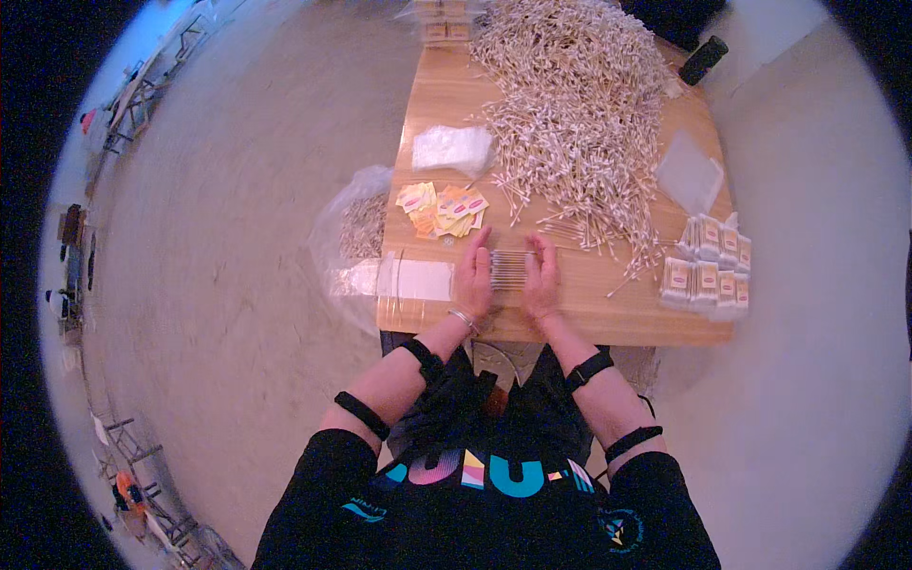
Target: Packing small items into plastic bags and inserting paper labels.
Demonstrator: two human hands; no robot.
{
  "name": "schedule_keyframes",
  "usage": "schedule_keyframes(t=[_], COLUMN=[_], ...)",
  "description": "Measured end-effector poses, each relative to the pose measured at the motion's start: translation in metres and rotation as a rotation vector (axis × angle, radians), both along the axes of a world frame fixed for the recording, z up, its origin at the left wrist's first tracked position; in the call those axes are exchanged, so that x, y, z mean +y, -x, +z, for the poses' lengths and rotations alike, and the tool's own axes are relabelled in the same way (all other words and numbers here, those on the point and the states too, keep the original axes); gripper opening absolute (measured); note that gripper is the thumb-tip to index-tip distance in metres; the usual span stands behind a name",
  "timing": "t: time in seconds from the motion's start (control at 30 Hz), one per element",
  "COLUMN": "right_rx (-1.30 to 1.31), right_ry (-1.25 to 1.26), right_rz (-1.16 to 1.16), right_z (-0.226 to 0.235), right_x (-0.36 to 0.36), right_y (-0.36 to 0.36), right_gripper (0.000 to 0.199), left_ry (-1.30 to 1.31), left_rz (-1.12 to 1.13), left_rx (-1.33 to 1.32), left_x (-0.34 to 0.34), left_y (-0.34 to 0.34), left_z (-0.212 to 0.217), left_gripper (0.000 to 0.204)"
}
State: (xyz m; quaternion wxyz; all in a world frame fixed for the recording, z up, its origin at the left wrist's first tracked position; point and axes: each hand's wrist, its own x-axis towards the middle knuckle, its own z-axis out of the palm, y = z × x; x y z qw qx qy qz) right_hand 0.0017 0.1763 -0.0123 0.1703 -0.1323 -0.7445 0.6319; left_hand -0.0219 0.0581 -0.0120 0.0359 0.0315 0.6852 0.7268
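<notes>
My left hand (473, 277) and my right hand (542, 279) face each other at the near edge of the table. Between my palms lies a row of cotton swabs (510, 270), set side by side, with its ends pressed in from both sides. Beside my left hand is a white rectangular sheet or bag (424, 281). Small yellow and orange printed cards (460, 209) lie in a loose pile just beyond it. A big heap of loose cotton swabs (579, 123) spreads across the table past my hands.
Filled swab packets (705, 275) stand in rows at the right edge, near a clear plastic sheet (691, 175). A stack of clear bags (452, 149) lies at the left. A plastic sack of swabs (361, 228) hangs by the table's left side. A dark cylinder (703, 61) is far right.
</notes>
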Motion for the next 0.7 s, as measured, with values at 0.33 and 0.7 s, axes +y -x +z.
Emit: schedule_keyframes(t=[0.33, 0.7], right_rx=[0.048, -0.061], right_ry=[-0.072, -0.203], right_rz=[0.068, 0.161], right_z=[-0.008, 0.016], right_x=[0.007, -0.012], right_y=[-0.002, -0.016], right_gripper=[0.044, 0.053], left_ry=[-0.118, 0.031], left_rz=[-0.029, -0.034], left_rx=[-0.007, 0.049], left_x=[-0.001, 0.001], left_y=[0.0, -0.009], left_z=[0.002, 0.012], left_gripper=[0.052, 0.052])
